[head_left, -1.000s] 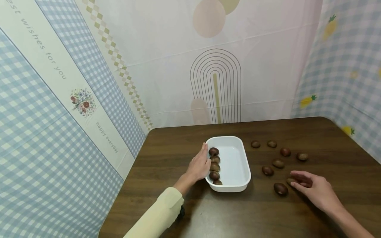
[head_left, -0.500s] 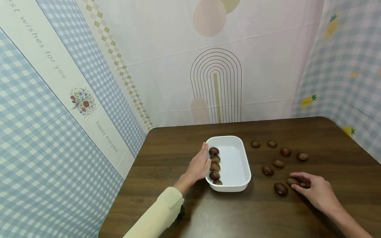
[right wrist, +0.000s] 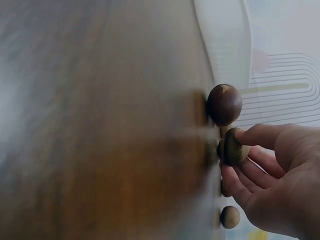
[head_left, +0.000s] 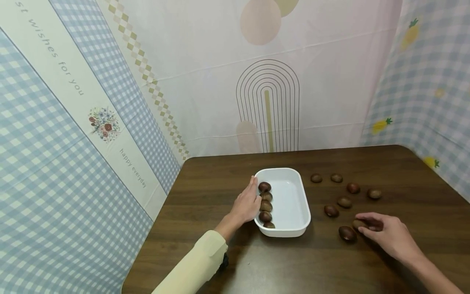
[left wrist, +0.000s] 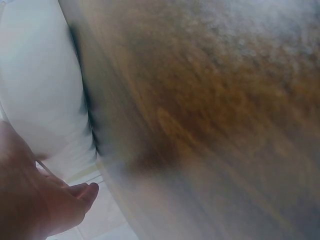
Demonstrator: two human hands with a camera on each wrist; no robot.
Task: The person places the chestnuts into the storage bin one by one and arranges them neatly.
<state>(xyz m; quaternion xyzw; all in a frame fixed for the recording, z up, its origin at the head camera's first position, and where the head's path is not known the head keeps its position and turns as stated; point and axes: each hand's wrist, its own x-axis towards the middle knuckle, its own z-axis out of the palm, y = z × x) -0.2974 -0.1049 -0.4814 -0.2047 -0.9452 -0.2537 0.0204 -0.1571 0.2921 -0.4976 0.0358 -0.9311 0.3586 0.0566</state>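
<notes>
A white rectangular dish point(head_left: 288, 204) stands mid-table, with several brown chestnuts point(head_left: 265, 205) in a row along its left wall. My left hand point(head_left: 245, 206) rests against that wall from outside, fingers extended along the rim; the left wrist view shows the hand point(left wrist: 47, 195) beside the dish's white side point(left wrist: 42, 85). To the right, my right hand point(head_left: 391, 234) pinches an olive-brown chestnut point(head_left: 359, 224) between thumb and fingers. In the right wrist view that chestnut point(right wrist: 234, 148) sits at the fingertips. A larger dark chestnut point(head_left: 347, 233) lies just left of it.
More loose chestnuts point(head_left: 344, 202) are scattered on the dark wooden table point(head_left: 220, 175) between the dish and the right hand, and beyond. A patterned cloth point(head_left: 330, 81) hangs behind the table, with checked cloth on both sides.
The fingers of my right hand have closed in on the olive-brown chestnut and shifted it very slightly left. The left hand and the dish stay put.
</notes>
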